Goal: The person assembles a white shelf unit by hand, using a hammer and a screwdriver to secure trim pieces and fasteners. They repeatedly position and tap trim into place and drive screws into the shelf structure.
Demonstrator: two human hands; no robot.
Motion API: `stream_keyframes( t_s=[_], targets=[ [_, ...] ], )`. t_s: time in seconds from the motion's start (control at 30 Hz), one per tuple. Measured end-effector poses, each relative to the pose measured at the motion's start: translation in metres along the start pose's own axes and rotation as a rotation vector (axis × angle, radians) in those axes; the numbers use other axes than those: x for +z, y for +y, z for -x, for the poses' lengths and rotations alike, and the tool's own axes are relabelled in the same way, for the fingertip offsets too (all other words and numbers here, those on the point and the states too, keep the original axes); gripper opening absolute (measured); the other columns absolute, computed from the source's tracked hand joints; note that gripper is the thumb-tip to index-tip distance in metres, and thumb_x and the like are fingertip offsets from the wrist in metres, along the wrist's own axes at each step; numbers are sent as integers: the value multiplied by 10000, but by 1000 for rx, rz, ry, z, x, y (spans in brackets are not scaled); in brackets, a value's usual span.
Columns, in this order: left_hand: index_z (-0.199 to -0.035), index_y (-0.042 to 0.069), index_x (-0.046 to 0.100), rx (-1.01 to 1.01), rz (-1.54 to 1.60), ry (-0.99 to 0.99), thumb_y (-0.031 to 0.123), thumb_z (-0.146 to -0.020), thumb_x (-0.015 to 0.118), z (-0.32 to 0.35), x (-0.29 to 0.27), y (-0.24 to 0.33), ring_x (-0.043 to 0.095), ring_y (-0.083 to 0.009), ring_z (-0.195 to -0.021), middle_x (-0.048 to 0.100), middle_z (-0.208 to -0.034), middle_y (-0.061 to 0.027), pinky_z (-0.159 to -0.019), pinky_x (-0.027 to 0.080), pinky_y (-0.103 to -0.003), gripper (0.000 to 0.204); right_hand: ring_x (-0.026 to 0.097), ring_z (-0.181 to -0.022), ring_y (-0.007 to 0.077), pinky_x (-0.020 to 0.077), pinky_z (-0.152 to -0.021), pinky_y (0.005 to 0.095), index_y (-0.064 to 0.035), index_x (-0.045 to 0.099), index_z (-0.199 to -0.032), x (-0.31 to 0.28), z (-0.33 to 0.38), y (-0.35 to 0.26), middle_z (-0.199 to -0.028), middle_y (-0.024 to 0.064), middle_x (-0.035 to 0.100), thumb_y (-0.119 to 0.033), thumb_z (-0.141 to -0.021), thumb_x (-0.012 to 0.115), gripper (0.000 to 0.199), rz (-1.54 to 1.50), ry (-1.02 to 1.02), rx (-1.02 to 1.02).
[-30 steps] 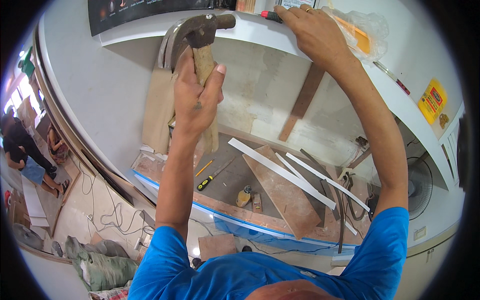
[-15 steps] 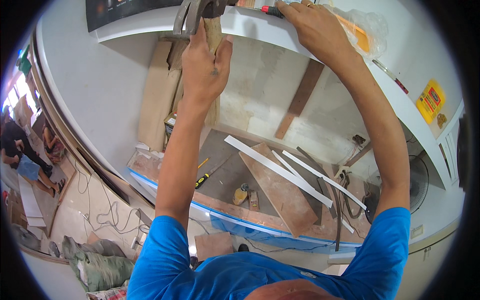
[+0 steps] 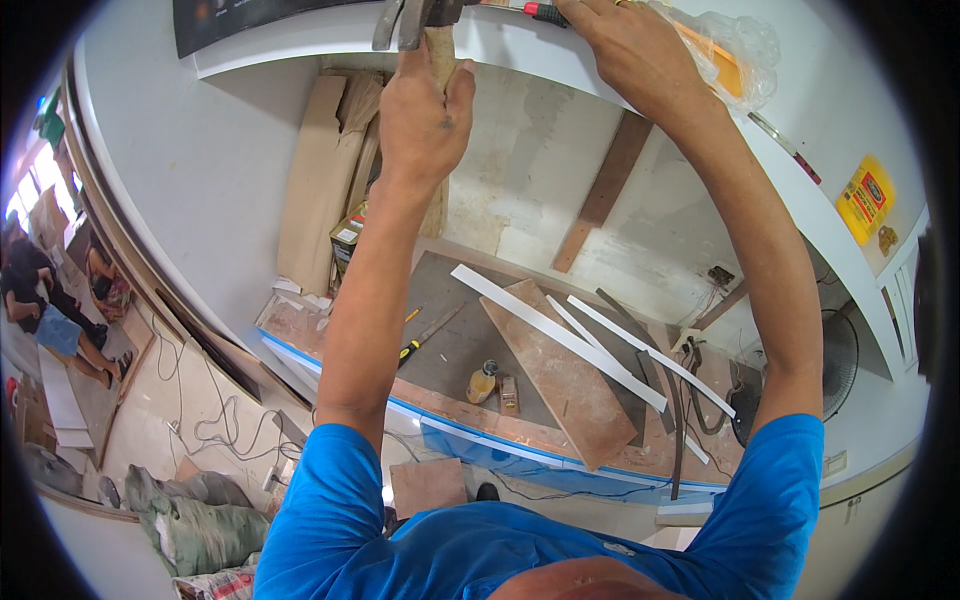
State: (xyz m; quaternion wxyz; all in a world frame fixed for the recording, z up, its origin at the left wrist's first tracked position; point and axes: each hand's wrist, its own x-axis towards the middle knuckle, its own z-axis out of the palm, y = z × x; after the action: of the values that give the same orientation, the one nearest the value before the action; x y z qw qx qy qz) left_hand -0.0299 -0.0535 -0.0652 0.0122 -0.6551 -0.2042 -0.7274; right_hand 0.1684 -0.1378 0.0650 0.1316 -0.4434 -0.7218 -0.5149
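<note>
My left hand (image 3: 425, 125) is wrapped around the wooden handle of a claw hammer (image 3: 437, 14), held up at the white curved ledge (image 3: 310, 42). The hammer's head reaches the top edge of the picture, partly cut off. Right of it, my right hand (image 3: 645, 55) is closed at the ledge on a tool with a red and black handle (image 3: 545, 13). A thin metal shaft points from that handle toward the hammer; its tip is hidden. Beside my right hand lies a clear plastic bag with something orange-yellow (image 3: 730, 68) in it.
Below the ledge, white strips (image 3: 560, 338), a wooden board (image 3: 560, 380), a bottle (image 3: 482, 382) and a yellow-black screwdriver (image 3: 410, 351) lie on the lower platform. A yellow bottle (image 3: 865, 200) and a fan (image 3: 838, 365) are at right. People sit far left; cables (image 3: 235, 430) cross the floor.
My left hand and the hammer have shifted slightly right and up, closer to the red-and-black-handled tool. My right hand stays nearly in place.
</note>
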Motion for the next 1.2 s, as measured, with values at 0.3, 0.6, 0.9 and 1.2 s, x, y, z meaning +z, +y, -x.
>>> stream_keyframes(
  t_s=[0.3,0.6,0.9,1.2],
  targets=[
    [-1401,-68,476,13,-3,-15,149,-978,670,-2,-1,7,697,-479,-947,707,-1031,-300,-837,548,-480,513,716,-998,365,543,-891,480,-20,680,-1194,-1,0,0,-1021,196,740,-119,-979,512,290,14,-2,2],
    [-1373,-47,458,24,5,-5,105,-977,659,-4,2,2,651,-471,-865,672,-973,-278,-760,533,-494,470,705,-1025,356,534,-910,472,-19,680,-1170,-4,0,-2,-1032,192,737,-112,-975,511,274,-18,-2,-12],
    [-1338,-31,513,-28,51,45,152,-992,682,-2,1,-1,619,-140,-514,651,-716,-79,-515,506,-291,426,714,-987,366,547,-882,481,-28,697,-1120,-3,1,-1,-997,195,741,-121,-975,504,259,-33,-8,-3],
    [-1421,-61,431,-148,140,-57,98,-966,658,1,3,4,675,-548,-982,694,-1082,-331,-830,549,-533,533,718,-989,375,551,-886,482,-22,694,-1111,-2,-2,-1,-992,206,741,-117,-975,508,250,-10,-18,23]
  ],
)
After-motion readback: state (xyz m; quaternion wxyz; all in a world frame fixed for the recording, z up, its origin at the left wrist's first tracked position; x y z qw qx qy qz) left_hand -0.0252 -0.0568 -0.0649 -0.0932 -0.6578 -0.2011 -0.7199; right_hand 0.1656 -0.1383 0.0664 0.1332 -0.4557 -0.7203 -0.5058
